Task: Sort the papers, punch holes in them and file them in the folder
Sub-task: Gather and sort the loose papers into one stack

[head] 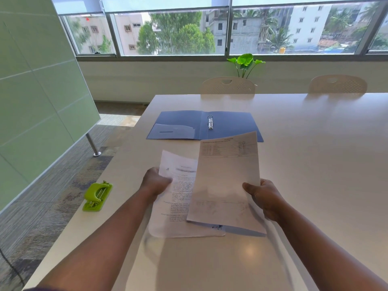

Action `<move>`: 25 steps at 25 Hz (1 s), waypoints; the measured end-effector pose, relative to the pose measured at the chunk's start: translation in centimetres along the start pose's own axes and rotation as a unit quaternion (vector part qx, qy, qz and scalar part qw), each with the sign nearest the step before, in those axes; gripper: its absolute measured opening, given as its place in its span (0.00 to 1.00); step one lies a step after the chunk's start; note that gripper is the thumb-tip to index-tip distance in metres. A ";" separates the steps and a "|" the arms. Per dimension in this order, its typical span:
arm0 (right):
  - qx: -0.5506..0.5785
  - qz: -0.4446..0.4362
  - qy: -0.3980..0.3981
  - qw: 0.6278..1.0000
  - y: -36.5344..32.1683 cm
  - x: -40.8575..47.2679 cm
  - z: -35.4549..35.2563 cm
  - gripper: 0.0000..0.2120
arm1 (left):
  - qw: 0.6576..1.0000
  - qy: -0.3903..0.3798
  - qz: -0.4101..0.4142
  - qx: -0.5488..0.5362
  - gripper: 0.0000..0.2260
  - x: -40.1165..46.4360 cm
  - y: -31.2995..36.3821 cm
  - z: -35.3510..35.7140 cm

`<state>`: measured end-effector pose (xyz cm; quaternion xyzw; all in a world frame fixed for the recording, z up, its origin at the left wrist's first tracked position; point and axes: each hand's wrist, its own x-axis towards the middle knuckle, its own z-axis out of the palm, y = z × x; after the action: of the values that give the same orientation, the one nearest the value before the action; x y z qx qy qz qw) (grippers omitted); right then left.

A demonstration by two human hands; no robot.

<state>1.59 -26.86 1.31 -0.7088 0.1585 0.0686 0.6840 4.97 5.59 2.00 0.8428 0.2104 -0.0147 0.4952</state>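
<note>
Holding papers at frame centre: left hand (156,181) pinches the text sheet (178,202); right hand (265,198) grips the table sheet (226,181). Folder (182,124) lies open above; punch (97,196) at left.

Two printed white paper sheets are counted: one text-covered sheet (178,198) and one sheet bearing a table (226,181); whether more lie beneath cannot be told. One open blue ring-binder folder (180,122), one lime-green plastic hole punch (97,196), two cream perforated-back chairs (227,86) (338,84) and one green leafy plant (245,61) are counted.
</note>
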 end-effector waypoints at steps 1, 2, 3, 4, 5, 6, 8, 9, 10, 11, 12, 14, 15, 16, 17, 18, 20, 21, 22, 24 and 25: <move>-0.003 -0.001 0.002 1.000 0.0 -0.1 0.0 0.07 | 0.999 -0.014 0.008 -0.044 0.07 -0.2 0.3 -0.2; -0.004 -0.003 0.004 1.000 0.1 -0.1 0.0 0.06 | 0.997 -0.022 0.023 -0.064 0.04 -0.5 0.8 -0.6; -0.003 -0.006 0.007 1.000 0.1 -0.2 0.0 0.05 | 0.997 -0.022 0.048 -0.064 0.04 -0.7 1.4 -1.0; -0.002 -0.010 0.009 1.000 0.1 -0.2 0.1 0.04 | 0.995 -0.018 0.075 -0.056 0.04 -1.1 2.2 -1.4; -0.002 -0.014 0.014 1.000 0.1 -0.3 0.2 0.04 | 0.993 -0.008 0.104 -0.048 0.05 -1.3 3.0 -2.0; -0.003 -0.019 0.017 1.000 0.1 -0.4 0.2 0.04 | 0.990 0.005 0.133 -0.043 0.06 -1.7 4.0 -2.7; -0.003 -0.025 0.024 0.999 0.1 -0.7 0.4 0.04 | 0.982 0.028 0.182 -0.028 0.06 -2.5 6.1 -4.3; -0.003 -0.028 0.028 0.999 0.1 -0.8 0.4 0.03 | 0.979 0.034 0.203 -0.012 0.06 -3.0 7.1 -5.0; -0.004 -0.031 0.033 0.999 0.2 -0.8 0.5 0.04 | 0.975 0.036 0.220 0.006 0.07 -3.4 8.1 -5.7; -0.007 -0.034 0.037 0.999 0.2 -0.8 0.5 0.04 | 0.971 0.034 0.237 0.022 0.07 -4.0 8.9 -6.4; -0.011 -0.035 0.041 0.998 0.3 -0.8 0.5 0.03 | 0.967 0.029 0.250 0.034 0.07 -4.6 9.6 -6.9; -0.013 -0.035 0.045 0.998 0.2 -0.7 0.5 0.03 | 0.963 0.009 0.268 0.031 0.07 -5.7 10.9 -7.8; -0.012 -0.033 0.044 0.998 0.3 -0.4 0.5 0.02 | 0.963 0.000 0.269 0.019 0.07 -6.1 11.4 -8.1; -0.010 -0.030 0.043 0.999 0.2 -0.3 0.5 0.02 | 0.964 -0.008 0.267 0.004 0.07 -6.3 11.8 -8.4; -0.007 -0.024 0.042 0.999 0.2 -0.2 0.4 0.02 | 0.965 -0.020 0.262 -0.017 0.07 -6.5 12.2 -8.6; -0.005 -0.020 0.039 0.999 0.3 -0.1 0.3 0.02 | 0.966 -0.037 0.254 -0.046 0.07 -6.6 12.4 -8.9; 0.002 -0.016 0.029 0.999 0.3 0.1 0.0 0.03 | 0.964 -0.074 0.231 -0.109 0.08 -6.5 12.8 -9.2; 0.006 -0.016 0.024 1.000 0.4 0.2 -0.1 0.03 | 0.963 -0.086 0.222 -0.129 0.07 -6.4 12.9 -9.3; 0.010 -0.018 0.018 1.000 0.3 0.2 -0.2 0.03 | 0.962 -0.093 0.215 -0.140 0.07 -6.3 13.0 -9.3; 0.010 -0.027 0.015 0.999 0.0 0.3 -0.5 0.04 | 0.964 -0.102 0.204 -0.139 0.06 -6.0 12.9 -9.1; 0.002 -0.034 0.018 0.999 -0.2 0.5 -0.6 0.04 | 0.966 -0.102 0.196 -0.134 0.06 -5.8 12.7 -8.9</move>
<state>2.03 -27.52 1.36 -0.7132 0.1469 0.0324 0.6846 2.77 5.80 18.41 0.7876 -0.0110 0.0249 0.6156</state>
